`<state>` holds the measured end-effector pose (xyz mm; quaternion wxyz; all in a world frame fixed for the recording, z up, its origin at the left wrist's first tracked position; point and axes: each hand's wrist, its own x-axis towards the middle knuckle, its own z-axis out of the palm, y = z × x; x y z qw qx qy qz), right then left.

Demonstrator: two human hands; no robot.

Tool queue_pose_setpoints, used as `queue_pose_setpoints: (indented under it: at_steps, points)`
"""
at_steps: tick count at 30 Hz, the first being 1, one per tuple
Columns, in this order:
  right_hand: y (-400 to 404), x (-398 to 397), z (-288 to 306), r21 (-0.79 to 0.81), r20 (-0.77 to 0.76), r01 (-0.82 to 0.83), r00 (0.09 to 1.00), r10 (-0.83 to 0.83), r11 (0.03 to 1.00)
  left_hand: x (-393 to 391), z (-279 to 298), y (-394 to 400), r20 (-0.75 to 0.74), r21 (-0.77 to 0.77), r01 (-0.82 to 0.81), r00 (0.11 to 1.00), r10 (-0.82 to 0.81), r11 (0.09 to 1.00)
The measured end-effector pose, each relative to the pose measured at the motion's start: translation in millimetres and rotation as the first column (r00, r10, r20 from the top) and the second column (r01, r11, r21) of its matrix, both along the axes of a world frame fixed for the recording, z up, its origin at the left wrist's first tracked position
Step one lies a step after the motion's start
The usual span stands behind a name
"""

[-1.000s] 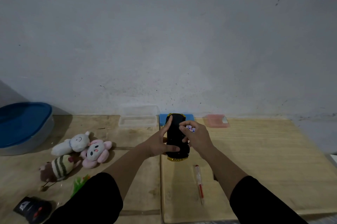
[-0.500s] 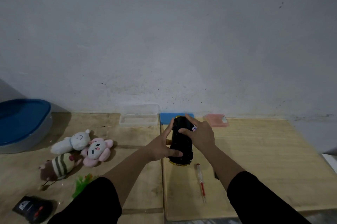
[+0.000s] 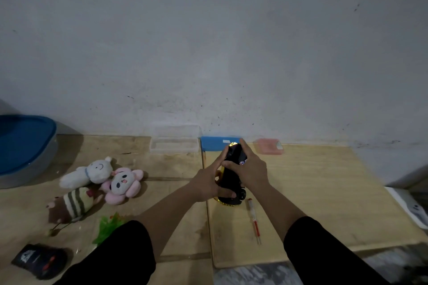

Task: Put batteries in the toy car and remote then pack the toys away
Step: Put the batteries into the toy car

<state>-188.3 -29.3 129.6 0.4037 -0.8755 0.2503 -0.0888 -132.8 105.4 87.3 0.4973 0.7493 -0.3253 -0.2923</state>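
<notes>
Steady the upturned toy car (image 3: 231, 180) above the bench (image 3: 324, 192) with the left hand (image 3: 205, 184), its grip curled round the side. Press the battery (image 3: 242, 161) pinched in the right hand (image 3: 251, 169) squarely into the underside; likely to slip if tilted.

Black toy car (image 3: 232, 178) upside down between left hand (image 3: 206, 184) and right hand (image 3: 249, 169), screwdriver (image 3: 254, 219) just beside.

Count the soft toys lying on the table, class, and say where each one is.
3, all at the left: a white plush farthest back, a pink plush beside it, a striped plush nearer the person. None seems hidden.
</notes>
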Motion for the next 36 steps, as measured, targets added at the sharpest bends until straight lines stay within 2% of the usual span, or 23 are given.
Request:
queue_pose_setpoints:
  at_steps: [3, 6, 9, 11, 14, 17, 19, 21, 24, 29, 31, 36]
  points:
    - [2.3, -0.5, -1.2, 0.084, -0.039, 0.034, 0.999, -0.031, 0.996, 0.6, -3.1, 3.1, 0.041, 0.061, -0.018, 0.999, 0.016, 0.998]
    - [-1.0, 0.2, 1.1, 0.263, -0.062, 0.071, 0.996, -0.057, 0.962, -2.0, -4.7, 6.0, 0.012, 0.111, -0.056, 0.998, 0.055, 0.992]
    - [-15.5, -1.0, 3.9, 0.476, -0.010, 0.054, 0.998, -0.056, 0.878, -0.9, -7.3, 8.3, -0.070, 0.090, -0.097, 0.992, 0.103, 0.991]
    - [-26.1, -2.0, 2.7, 0.597, 0.024, 0.010, 0.999, -0.031, 0.802, 0.8, -4.6, 9.6, -0.180, 0.040, -0.100, 0.978, 0.106, 0.994]
    - [-38.8, 1.7, -5.4, 0.697, 0.050, -0.071, 0.997, 0.051, 0.713, 0.5, 0.1, 4.7, -0.325, -0.040, -0.122, 0.940, 0.103, 0.992]
    - [-52.7, 7.6, -10.9, 0.638, 0.035, -0.147, 0.986, 0.162, 0.756, -4.2, -3.6, -5.6, -0.301, -0.054, -0.162, 0.944, 0.138, 0.985]
    - [-64.9, 12.0, -12.5, 0.464, -0.012, -0.247, 0.958, 0.285, 0.850, -9.0, -9.2, -11.4, -0.230, -0.013, -0.217, 0.951, 0.208, 0.976]
    - [-76.5, 15.6, -16.2, 0.261, -0.076, -0.386, 0.906, 0.417, 0.885, -14.9, -16.2, -17.1, -0.090, 0.073, -0.255, 0.961, 0.261, 0.964]
    - [-90.2, 19.9, -29.4, 0.191, -0.120, -0.486, 0.851, 0.511, 0.853, -31.0, -22.4, -30.2, 0.081, 0.148, -0.368, 0.930, 0.360, 0.918]
    - [-101.9, 25.0, -75.3, 0.005, -0.222, -0.648, 0.742, 0.632, 0.762, -64.6, -54.5, -48.7, 0.231, 0.294, -0.560, 0.828, 0.511, 0.775]
    - [-100.4, 25.1, -92.5, 0.035, -0.247, -0.675, 0.709, 0.661, 0.737, -77.9, -66.8, -51.4, 0.260, 0.317, -0.597, 0.802, 0.538, 0.737]
    - [-98.3, 21.2, -121.4, 0.088, -0.320, -0.733, 0.620, 0.716, 0.674, -102.7, -86.4, -50.1, 0.299, 0.424, -0.584, 0.812, 0.502, 0.692]
